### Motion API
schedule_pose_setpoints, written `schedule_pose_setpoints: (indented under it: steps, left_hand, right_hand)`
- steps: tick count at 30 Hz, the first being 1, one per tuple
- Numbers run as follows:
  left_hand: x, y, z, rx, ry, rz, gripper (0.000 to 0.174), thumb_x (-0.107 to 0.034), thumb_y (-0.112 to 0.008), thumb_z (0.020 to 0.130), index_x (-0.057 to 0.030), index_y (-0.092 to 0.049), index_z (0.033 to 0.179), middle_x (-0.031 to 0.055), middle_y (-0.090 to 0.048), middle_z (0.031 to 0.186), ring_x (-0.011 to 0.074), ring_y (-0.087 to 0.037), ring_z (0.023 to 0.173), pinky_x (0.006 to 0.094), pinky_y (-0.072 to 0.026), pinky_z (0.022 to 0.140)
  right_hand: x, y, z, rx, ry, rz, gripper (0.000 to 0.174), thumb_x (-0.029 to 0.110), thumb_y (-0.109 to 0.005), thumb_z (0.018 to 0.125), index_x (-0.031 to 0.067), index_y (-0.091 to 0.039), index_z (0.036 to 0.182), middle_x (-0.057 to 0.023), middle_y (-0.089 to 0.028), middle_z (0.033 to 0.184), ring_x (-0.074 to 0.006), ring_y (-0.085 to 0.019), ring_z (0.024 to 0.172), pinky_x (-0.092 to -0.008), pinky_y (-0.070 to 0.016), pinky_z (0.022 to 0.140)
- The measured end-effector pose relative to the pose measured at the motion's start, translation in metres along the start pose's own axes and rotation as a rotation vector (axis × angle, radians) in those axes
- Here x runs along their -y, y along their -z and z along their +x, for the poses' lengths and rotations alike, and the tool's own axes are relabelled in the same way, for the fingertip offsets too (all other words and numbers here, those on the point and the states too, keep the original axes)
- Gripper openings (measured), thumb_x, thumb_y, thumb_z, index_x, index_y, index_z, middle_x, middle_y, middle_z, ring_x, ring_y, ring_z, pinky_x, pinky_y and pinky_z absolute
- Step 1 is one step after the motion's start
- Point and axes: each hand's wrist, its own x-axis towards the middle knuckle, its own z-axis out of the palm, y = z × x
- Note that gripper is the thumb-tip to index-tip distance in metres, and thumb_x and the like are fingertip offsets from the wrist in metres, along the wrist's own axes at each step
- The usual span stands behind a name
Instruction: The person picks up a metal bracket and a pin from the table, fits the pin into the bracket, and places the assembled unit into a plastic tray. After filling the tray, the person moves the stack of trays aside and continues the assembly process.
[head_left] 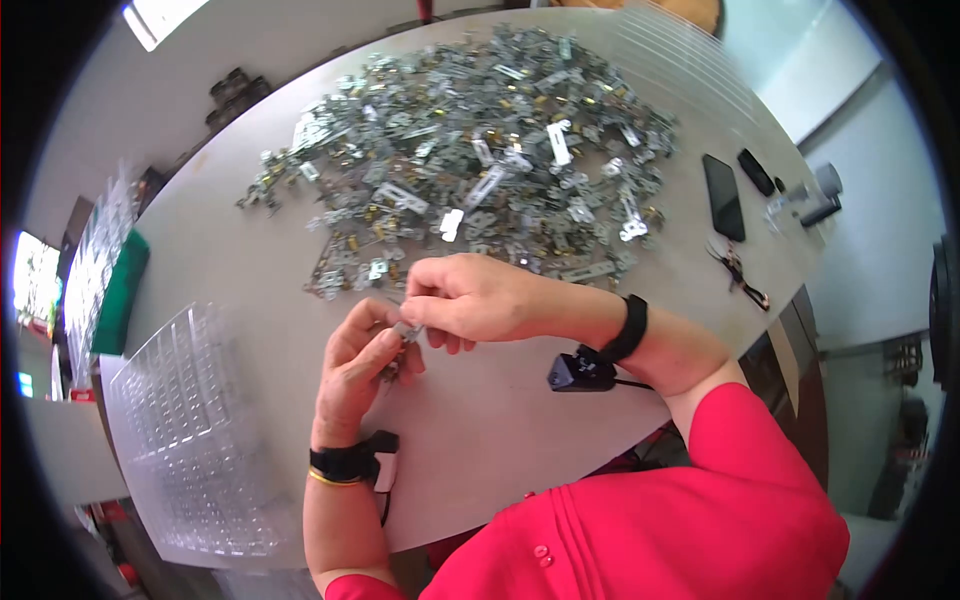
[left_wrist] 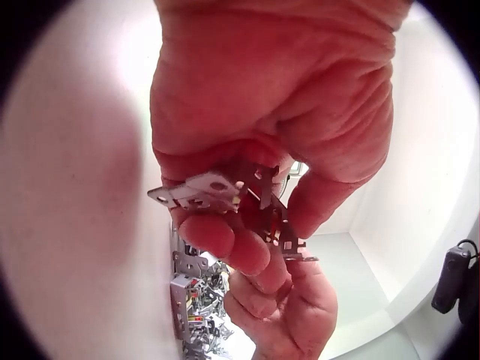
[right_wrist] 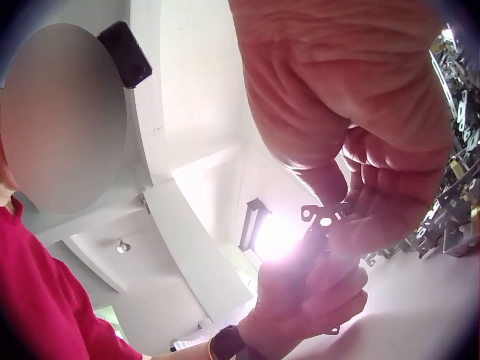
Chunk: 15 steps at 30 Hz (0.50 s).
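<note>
My left hand holds small stamped metal brackets in its curled fingers, with holed tabs sticking out past the palm in the left wrist view. Close against it, my right hand has thumb and forefinger pinched at a bracket end, right at the left fingertips. The fingers cover much of these pieces. Just beyond both hands spreads a large heap of similar metal brackets, some with brass-coloured parts.
Clear plastic trays lie at the left edge, near a green box. At the right are a phone, a pair of small cutters and a clear bottle. A black device sits under the right forearm.
</note>
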Motion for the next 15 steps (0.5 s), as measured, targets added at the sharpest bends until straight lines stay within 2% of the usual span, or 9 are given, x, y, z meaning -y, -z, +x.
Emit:
schedule_pose_setpoints:
  steps: [2, 3, 8, 11, 12, 14, 15]
  left_hand:
    - [-0.002, -0.002, 0.0, 0.04, 0.01, 0.009, 0.024, -0.023, -0.064, 0.098, -0.0024, -0.056, 0.109, 0.0102, -0.068, 0.082, 0.0142, -0.062, 0.067, 0.025, -0.0474, 0.061]
    - [-0.002, -0.003, -0.001, 0.049, 0.017, 0.018, 0.025, -0.023, -0.065, 0.098, -0.0021, -0.057, 0.108, 0.0101, -0.068, 0.082, 0.0144, -0.062, 0.067, 0.025, -0.0477, 0.062]
    - [-0.002, -0.013, -0.002, 0.073, 0.025, 0.059, 0.027, -0.025, -0.07, 0.094, -0.0019, -0.06, 0.104, 0.0089, -0.068, 0.081, 0.0147, -0.063, 0.07, 0.0259, -0.0486, 0.065]
    - [0.001, -0.006, -0.002, 0.092, 0.007, 0.066, 0.029, -0.026, -0.072, 0.093, -0.0019, -0.06, 0.104, 0.0096, -0.067, 0.087, 0.016, -0.063, 0.076, 0.028, -0.0486, 0.07]
    - [0.004, -0.005, 0.0, 0.097, 0.009, 0.065, 0.029, -0.026, -0.072, 0.093, -0.0019, -0.06, 0.104, 0.0096, -0.067, 0.087, 0.016, -0.063, 0.076, 0.028, -0.0486, 0.07]
    - [0.008, -0.005, 0.003, 0.084, -0.151, 0.039, 0.031, -0.027, -0.073, 0.092, -0.0018, -0.06, 0.103, 0.011, -0.066, 0.096, 0.018, -0.062, 0.085, 0.0301, -0.0471, 0.077]
    - [0.006, -0.006, 0.003, 0.081, -0.154, 0.044, 0.03, -0.027, -0.074, 0.091, -0.0016, -0.061, 0.102, 0.0105, -0.062, 0.101, 0.0185, -0.058, 0.093, 0.0309, -0.0449, 0.08]
  right_hand:
    - [-0.01, 0.001, 0.004, -0.005, 0.166, -0.132, 0.026, 0.026, -0.058, 0.099, 0.0011, -0.062, 0.097, -0.0072, -0.068, 0.083, -0.0138, -0.063, 0.071, -0.0306, -0.051, 0.065]
    - [-0.014, 0.001, 0.006, -0.08, 0.269, -0.283, 0.024, 0.025, -0.059, 0.095, 0.0009, -0.063, 0.092, -0.0075, -0.067, 0.08, -0.0153, -0.061, 0.071, -0.0331, -0.0483, 0.065]
    - [-0.01, -0.001, 0.002, -0.14, 0.276, -0.254, 0.023, 0.024, -0.06, 0.095, 0.0008, -0.063, 0.093, -0.0087, -0.066, 0.077, -0.0166, -0.061, 0.071, -0.0343, -0.0477, 0.065]
    - [-0.013, -0.002, 0.007, -0.32, 0.406, -0.227, 0.02, 0.019, -0.06, 0.098, -0.0002, -0.06, 0.094, -0.0071, -0.065, 0.076, -0.0145, -0.06, 0.066, -0.0329, -0.0486, 0.061]
    - [-0.013, -0.002, 0.008, -0.324, 0.402, -0.226, 0.02, 0.019, -0.06, 0.098, -0.0002, -0.06, 0.094, -0.0071, -0.065, 0.076, -0.0145, -0.06, 0.066, -0.0329, -0.0486, 0.061]
    - [-0.005, -0.001, 0.006, -0.313, 0.432, 0.043, 0.018, 0.018, -0.057, 0.101, 0.0003, -0.058, 0.097, -0.0046, -0.065, 0.078, -0.0116, -0.059, 0.065, -0.0292, -0.0493, 0.059]
    - [0.0, 0.003, 0.0, -0.281, 0.377, 0.131, 0.017, 0.018, -0.055, 0.103, 0.0017, -0.058, 0.1, -0.0036, -0.065, 0.082, -0.0097, -0.06, 0.066, -0.0266, -0.0513, 0.058]
